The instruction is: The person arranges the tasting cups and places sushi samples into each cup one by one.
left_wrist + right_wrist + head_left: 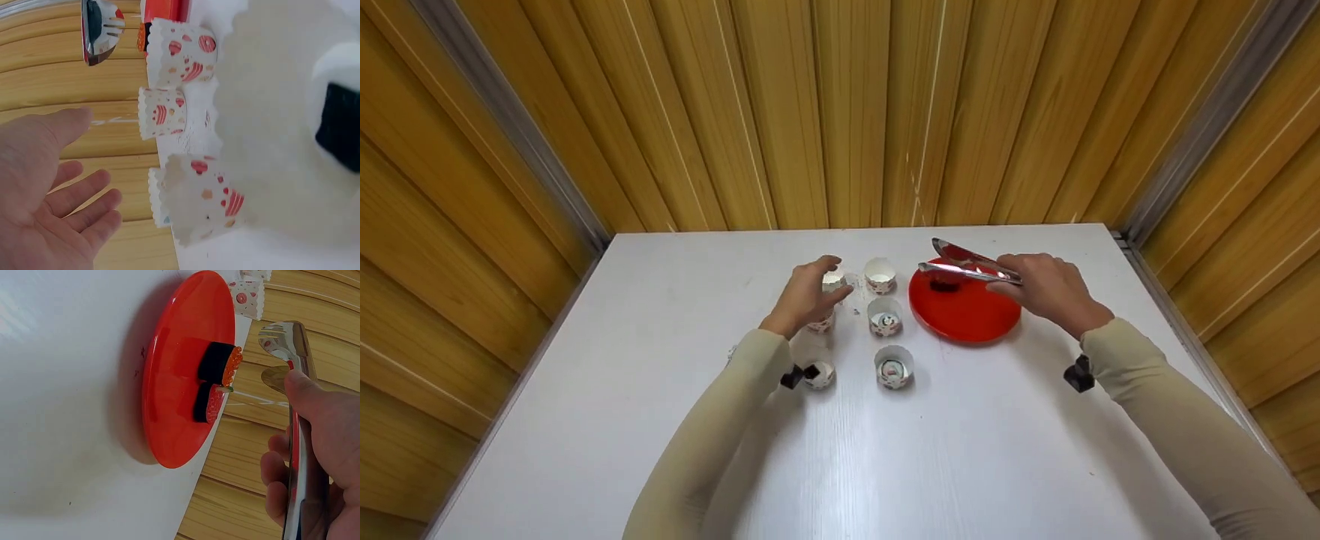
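My right hand grips a pair of metal tongs, their ends parted over the red plate. On that plate stand two dark-wrapped sushi pieces, one topped with orange roe, the other with a pink-red topping. Nothing shows between the tong ends. My left hand, fingers spread and holding nothing, hovers above the left row of patterned paper cups. It partly hides the back cup and middle cup. One cup close to the left wrist camera contains a black piece.
A right row of paper cups runs beside the plate: back, middle and front. Small round pieces lie in the middle and front ones. The white table meets wood-patterned walls at the back and sides.
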Demonstrator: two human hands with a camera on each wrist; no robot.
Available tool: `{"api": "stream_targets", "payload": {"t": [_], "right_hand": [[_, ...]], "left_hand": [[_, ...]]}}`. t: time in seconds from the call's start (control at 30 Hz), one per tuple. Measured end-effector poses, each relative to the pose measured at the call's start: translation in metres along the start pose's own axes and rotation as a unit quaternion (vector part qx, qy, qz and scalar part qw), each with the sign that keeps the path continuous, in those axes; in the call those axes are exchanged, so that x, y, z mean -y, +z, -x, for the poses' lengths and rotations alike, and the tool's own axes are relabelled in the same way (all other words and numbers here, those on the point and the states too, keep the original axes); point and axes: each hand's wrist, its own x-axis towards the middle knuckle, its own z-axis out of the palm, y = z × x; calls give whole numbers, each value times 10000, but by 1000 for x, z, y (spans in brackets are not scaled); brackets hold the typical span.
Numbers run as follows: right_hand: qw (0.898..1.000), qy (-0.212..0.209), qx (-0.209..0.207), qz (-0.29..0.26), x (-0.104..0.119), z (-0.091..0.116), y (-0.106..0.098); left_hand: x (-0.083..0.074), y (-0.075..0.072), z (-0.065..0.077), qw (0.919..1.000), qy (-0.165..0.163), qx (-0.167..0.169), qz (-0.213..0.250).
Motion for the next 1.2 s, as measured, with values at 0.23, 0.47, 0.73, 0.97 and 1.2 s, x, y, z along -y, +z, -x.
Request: {"api": "stream_targets", "payload": {"t": [0.23, 0.47, 0.73, 0.97, 1.2], "right_hand": [[9999, 59, -87, 91, -10, 0, -4], [9999, 46, -55, 115, -13, 2, -8], [9998, 151, 43, 125, -14, 3, -9], [9998, 153, 138, 71, -16, 5, -8], [9995, 176, 239, 138, -19, 9, -6]], "left_hand": [[8, -6, -4, 9995, -226, -207, -27], [16, -10, -9, 9981, -598, -138, -46], [27, -11, -22, 9983, -580, -40, 80], [32, -10, -23, 9958, -822, 179, 356], [35, -12, -22, 9944, -864, 454, 407]]}}
